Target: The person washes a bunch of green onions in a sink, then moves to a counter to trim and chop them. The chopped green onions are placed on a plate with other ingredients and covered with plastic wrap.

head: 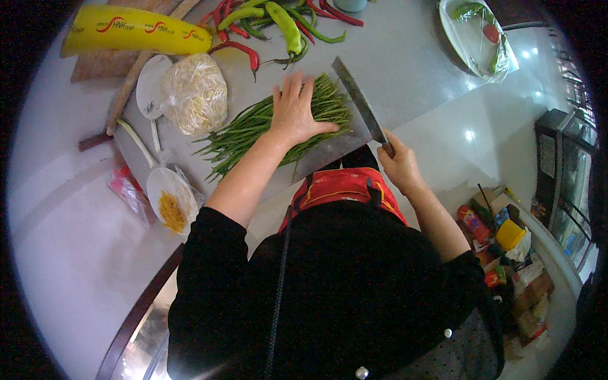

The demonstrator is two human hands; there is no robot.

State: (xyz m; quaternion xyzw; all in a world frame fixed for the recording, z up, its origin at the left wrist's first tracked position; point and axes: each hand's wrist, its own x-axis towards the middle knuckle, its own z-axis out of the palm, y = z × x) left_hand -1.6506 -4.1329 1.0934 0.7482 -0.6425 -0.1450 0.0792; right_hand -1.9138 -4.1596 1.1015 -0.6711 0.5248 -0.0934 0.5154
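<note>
A thick bundle of long green beans (247, 121) lies across the grey table in front of me. My left hand (297, 109) is over the bundle, palm down with its fingers spread and slightly blurred; whether it presses on the beans I cannot tell. In my right hand (399, 161) is the handle of a cleaver (358, 100). Its blade slants away from me to the upper left, just right of the bundle's ends and apart from my left hand.
Red and green chili peppers (280, 23) lie beyond the beans. On the left are a clear bag of bean sprouts (195, 95), a yellow plastic roll (137, 31) and a white plate (190, 209) with yellow strips. A wrapped oval plate (458, 52) stands far right. The table's near edge (327, 159) runs before my waist.
</note>
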